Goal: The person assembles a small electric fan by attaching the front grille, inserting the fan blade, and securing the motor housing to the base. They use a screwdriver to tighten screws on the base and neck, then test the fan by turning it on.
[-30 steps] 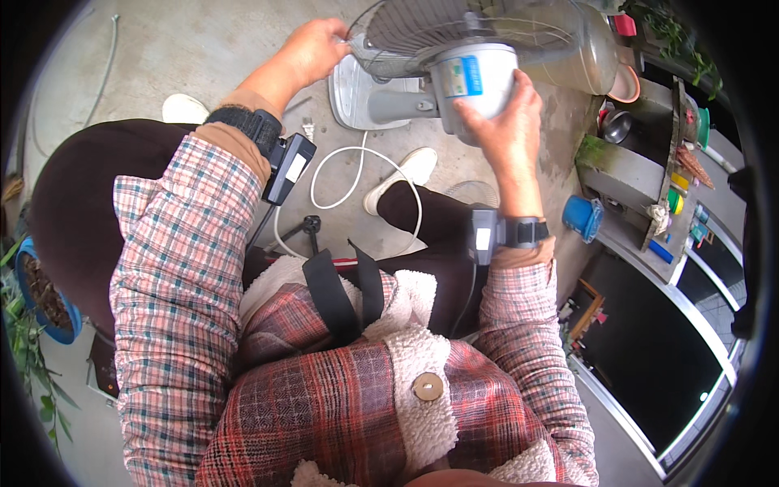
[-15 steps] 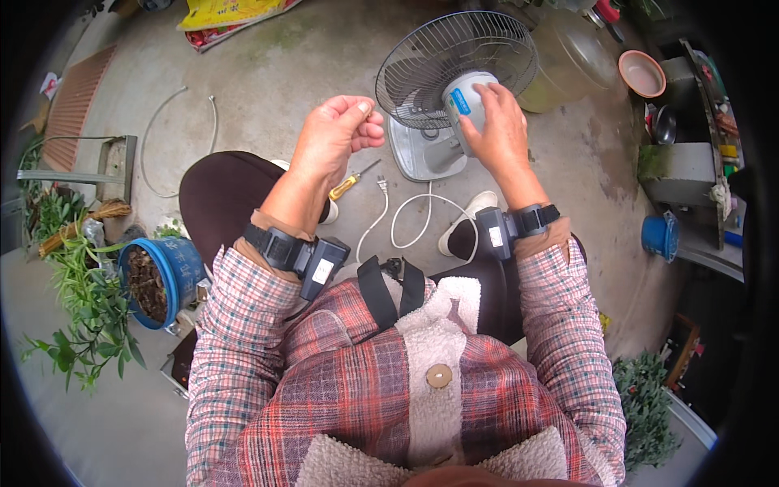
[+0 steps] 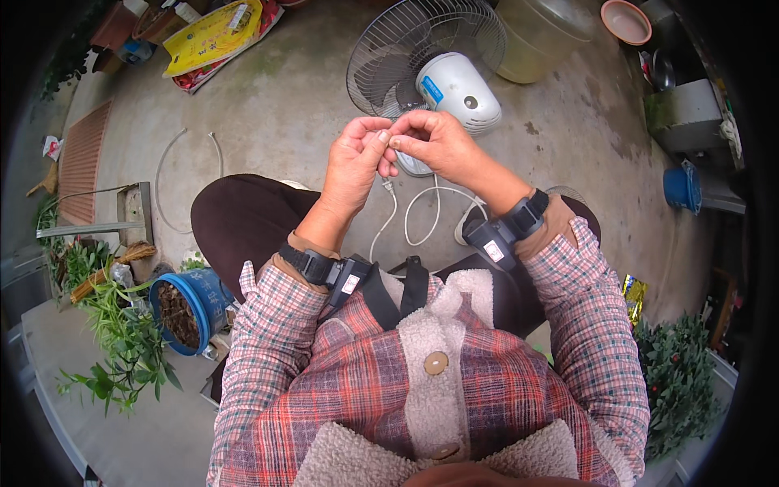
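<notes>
My left hand (image 3: 358,165) and my right hand (image 3: 439,147) meet in front of my knees, fingertips pinched together and touching. Whatever small thing they may pinch is hidden by the fingers. Just beyond them stands an electric fan (image 3: 460,91), with a dark wire cage and a white motor housing whose back faces me. A dark round spot shows on the housing. The fan's base is partly covered by my right hand. Its white power cord (image 3: 416,204) loops over the floor below my hands, the plug (image 3: 388,187) lying just under my left fingers.
A blue bucket planter (image 3: 191,310) with soil stands at my left beside leafy plants (image 3: 122,349). A pale hose (image 3: 160,173) curves on the concrete. Farther off lie a yellow bag (image 3: 213,39) and a large translucent tub (image 3: 531,45). Another blue bucket (image 3: 682,188) is at right.
My right hand has left the fan's housing and come left to meet my left hand at the fingertips. The fan's housing now points its back toward me. The screwdriver on the floor is now hidden.
</notes>
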Demonstrator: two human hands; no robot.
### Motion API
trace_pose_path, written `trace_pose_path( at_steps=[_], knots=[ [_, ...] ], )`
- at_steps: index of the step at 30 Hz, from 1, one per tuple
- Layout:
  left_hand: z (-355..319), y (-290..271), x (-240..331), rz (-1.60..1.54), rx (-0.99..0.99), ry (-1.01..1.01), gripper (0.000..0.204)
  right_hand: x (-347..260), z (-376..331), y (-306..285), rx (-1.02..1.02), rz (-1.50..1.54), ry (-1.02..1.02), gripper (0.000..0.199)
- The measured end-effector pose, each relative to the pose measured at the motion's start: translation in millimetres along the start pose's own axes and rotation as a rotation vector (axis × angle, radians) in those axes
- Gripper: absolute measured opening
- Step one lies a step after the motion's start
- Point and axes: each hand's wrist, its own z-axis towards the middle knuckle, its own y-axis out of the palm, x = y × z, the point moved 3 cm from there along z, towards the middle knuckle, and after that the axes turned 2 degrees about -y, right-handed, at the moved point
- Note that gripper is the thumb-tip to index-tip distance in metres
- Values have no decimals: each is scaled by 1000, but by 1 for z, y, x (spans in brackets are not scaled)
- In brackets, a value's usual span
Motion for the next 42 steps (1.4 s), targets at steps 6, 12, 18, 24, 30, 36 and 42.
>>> trace_pose_path(
  at_steps=[6, 12, 18, 24, 30, 36, 42],
  knots=[
    [2, 6, -10, -98, -11, -1, 24, 2, -3, -5, -2, -11, 27, 11],
    [2, 18, -9, -149, -12, -38, 30, 0, -8, -11, 35, -12, 56, 9],
    [-1, 23, -8, -99, -100, 7, 29, -13, -19, -11, -46, 148, 100, 8],
    [2, 18, -63, -40, 114, -277, 29, -6, -34, -13, -149, -186, 216, 8],
    [3, 17, -77, 81, 178, -93, 20, 36, -43, -22, 78, -145, 563, 11],
    [5, 12, -73, 299, 177, -65, 10, 65, -38, -25, 190, 167, 752, 18],
    [8, -2, -70, 361, 182, -30, 10, 62, -26, -18, 148, 285, 746, 20]
  ],
)
